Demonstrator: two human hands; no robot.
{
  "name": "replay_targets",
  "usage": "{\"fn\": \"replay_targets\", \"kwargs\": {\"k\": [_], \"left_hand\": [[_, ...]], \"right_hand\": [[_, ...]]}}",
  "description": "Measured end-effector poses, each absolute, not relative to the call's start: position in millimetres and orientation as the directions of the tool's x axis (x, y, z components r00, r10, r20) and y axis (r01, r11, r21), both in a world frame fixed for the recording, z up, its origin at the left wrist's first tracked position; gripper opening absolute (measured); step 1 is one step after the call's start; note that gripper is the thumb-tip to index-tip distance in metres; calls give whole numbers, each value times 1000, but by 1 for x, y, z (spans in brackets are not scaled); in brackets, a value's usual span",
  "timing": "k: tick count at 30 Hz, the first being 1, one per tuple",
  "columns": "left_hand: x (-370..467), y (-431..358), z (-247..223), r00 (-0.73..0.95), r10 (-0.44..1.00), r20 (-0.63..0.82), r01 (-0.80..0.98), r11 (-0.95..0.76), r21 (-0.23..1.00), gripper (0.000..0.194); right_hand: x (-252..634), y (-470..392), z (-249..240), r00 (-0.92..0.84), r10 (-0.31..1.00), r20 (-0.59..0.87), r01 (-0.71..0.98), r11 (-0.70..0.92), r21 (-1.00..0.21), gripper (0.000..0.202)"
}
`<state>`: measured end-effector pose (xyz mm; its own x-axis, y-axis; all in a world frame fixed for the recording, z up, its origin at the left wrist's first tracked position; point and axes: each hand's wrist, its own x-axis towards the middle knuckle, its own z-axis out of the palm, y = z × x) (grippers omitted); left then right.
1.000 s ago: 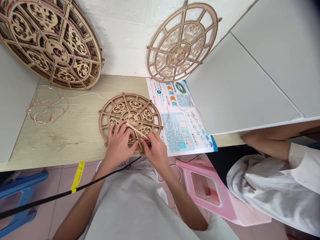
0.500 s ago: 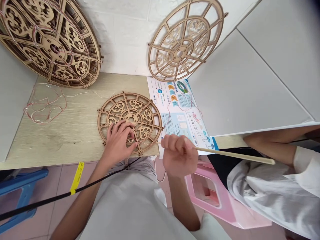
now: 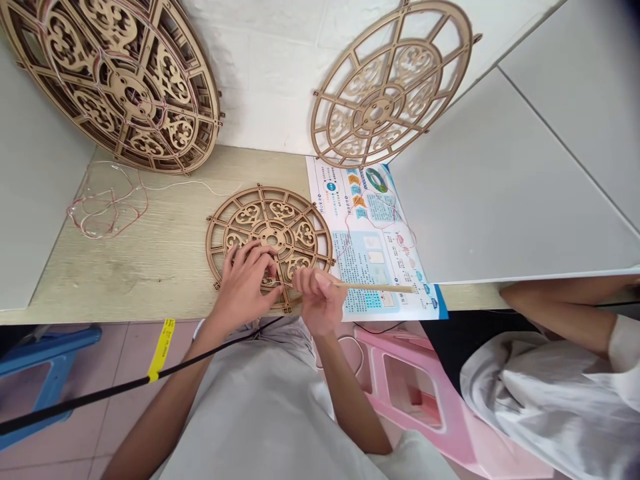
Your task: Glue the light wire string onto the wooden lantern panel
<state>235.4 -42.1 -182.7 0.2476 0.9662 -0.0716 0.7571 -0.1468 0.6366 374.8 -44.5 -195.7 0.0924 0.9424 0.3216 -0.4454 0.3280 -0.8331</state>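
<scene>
A person's two bare hands work over a round wooden frame that lies flat near the front edge of a pale table. The left hand rests on the lower part of the openwork, fingers curled and thumb apart from the forefinger; whether it grips the fine thread there cannot be told. The right hand, beside it at the frame's lower right, is closed around a thin pale stick, which juts out sideways over a printed sheet. The thread runs between the two hands. A loose tangle of red and white string lies at left on the table, and more red string crosses the sheet. Behind, a stack of larger-looking frames stands tilted at left, while another openwork frame leans by the white wall at right. Another person's bent arm shows at far right, above a pink stool.
</scene>
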Motion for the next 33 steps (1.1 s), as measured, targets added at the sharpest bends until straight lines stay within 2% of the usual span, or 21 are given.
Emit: {"fn": "replay_targets", "kwargs": {"k": [3,10,20,25,33], "left_hand": [[236,-42,-183,242,967,-80,755,-136,642,20],[235,-43,-183,247,967,-58,757,-155,635,19],[235,-43,-183,239,968,-72,744,-135,654,20],[235,-43,-183,239,968,-74,738,-132,662,20],[235,-44,-182,248,965,-84,738,-132,662,18]], "right_hand": [[374,-44,-200,92,940,330,-457,334,-824,51],[373,-44,-201,97,953,287,-331,303,-894,57],[371,-45,-199,118,943,312,-394,333,-857,53],[371,-46,-204,105,913,395,-477,395,-785,47],[360,-50,-213,186,867,463,-418,496,-761,46]]}}
